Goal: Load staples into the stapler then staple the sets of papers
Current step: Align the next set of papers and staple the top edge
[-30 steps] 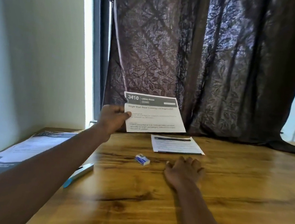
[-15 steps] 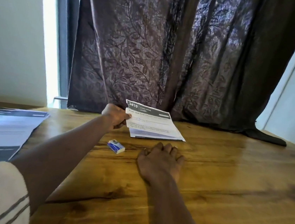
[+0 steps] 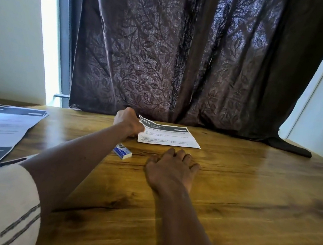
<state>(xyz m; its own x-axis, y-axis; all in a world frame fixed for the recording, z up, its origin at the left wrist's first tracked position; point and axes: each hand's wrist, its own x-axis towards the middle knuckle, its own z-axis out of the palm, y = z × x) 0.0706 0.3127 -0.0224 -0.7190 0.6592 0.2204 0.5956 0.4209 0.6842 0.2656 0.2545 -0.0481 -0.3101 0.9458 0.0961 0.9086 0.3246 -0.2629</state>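
Observation:
A small set of papers (image 3: 170, 136) with a dark header lies flat on the wooden table (image 3: 249, 192) near the curtain. My left hand (image 3: 128, 123) grips its left edge, and the top left corner curls up. My right hand (image 3: 171, 168) rests palm down on the table just in front of the papers, fingers spread, holding nothing. A small blue and white staple box (image 3: 122, 151) lies between my two arms. A thin dark and blue edge that may be the stapler (image 3: 5, 164) peeks out at the left, mostly hidden by my left sleeve.
A pile of larger printed sheets (image 3: 0, 130) lies at the table's left edge. A dark patterned curtain (image 3: 173, 63) hangs along the far edge, its end draped on the table at the right (image 3: 288, 148). A bright window strip (image 3: 49, 39) sits at left.
My left hand has lowered the held papers from the air down flat onto the other sheet on the table. My right hand stayed flat. The view shifted right.

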